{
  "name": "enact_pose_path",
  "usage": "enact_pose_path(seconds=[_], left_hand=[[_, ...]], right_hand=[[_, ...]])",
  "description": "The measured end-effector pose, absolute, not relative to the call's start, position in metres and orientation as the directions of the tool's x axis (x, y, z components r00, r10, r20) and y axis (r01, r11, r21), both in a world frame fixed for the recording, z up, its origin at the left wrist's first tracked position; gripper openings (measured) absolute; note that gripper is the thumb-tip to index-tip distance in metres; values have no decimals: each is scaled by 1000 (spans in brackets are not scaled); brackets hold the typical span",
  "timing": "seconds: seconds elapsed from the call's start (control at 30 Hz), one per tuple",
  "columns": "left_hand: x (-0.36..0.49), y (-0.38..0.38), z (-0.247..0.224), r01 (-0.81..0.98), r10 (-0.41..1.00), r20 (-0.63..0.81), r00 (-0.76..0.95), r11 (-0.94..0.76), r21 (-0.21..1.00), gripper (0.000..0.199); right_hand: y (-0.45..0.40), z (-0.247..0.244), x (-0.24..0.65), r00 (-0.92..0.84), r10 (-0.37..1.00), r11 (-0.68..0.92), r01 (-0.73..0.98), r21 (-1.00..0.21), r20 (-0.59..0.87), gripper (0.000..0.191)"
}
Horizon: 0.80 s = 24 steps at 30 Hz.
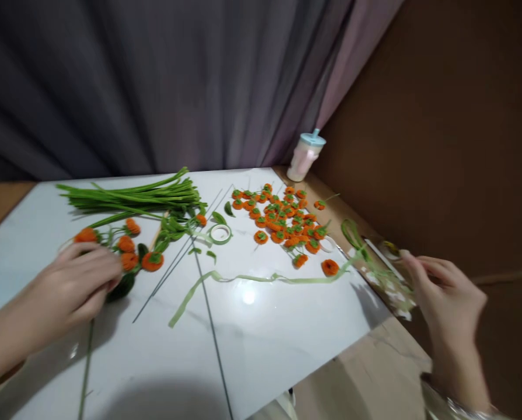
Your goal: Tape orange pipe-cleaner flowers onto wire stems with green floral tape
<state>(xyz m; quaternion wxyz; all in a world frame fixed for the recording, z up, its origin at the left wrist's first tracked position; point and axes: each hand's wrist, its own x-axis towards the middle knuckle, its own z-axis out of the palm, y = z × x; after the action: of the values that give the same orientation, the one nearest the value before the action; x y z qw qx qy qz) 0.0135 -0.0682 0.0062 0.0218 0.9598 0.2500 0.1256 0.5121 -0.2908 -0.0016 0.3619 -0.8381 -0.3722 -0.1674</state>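
At the left, my left hand is closed around a sprig of fuzzy orange craft flowers and dark green leaves. A thin green stem runs down below this hand. Off the table's right edge, my right hand has thumb and finger pinched together; whatever is between them is too small or blurred to make out. A pale green tape strip lies across the white tabletop between the hands. Past the left hand rests a bundle of green fuzzy stems.
Many loose orange flower heads cover the back right. A green tape roll, small leaves and thin dark wires lie mid-table. A lidded cup stands in the back corner, beside a brown panel. Grey curtain hangs behind.
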Motion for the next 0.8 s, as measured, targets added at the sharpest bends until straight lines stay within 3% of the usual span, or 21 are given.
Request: enact_pose_path(seconds=[0.1,0.17,0.23,0.33,0.43,0.53,0.63,0.8], left_hand=[[37,-71,28,523,519,183,835,-852,29,25],[48,-66,41,515,506,170,846,-857,-6,24],[59,-59,54,531,529,76,845,-847,-10,22],[74,-49,74,553,553,-6,833,-833,4,18],[85,-44,86,568,569,24,822,-822,33,20],[86,-44,90,563,568,56,821,-822,80,25],[82,-44,89,563,573,44,819,-815,135,27],[79,-35,80,557,573,19,820,-804,210,22]], right_hand=[[-265,22,471,498,695,-237,840,-489,518,21],[-240,31,436,163,877,70,887,-457,451,13],[-212,33,396,-225,888,398,814,-424,402,12],[-170,24,335,-631,744,657,630,-414,219,15],[-135,8,287,-811,581,755,501,-423,75,16],[-113,-6,260,-880,475,781,439,-444,-34,17],[-104,-16,251,-890,449,783,433,-447,-77,7],[-101,-13,256,-898,424,763,423,-489,-115,20]])
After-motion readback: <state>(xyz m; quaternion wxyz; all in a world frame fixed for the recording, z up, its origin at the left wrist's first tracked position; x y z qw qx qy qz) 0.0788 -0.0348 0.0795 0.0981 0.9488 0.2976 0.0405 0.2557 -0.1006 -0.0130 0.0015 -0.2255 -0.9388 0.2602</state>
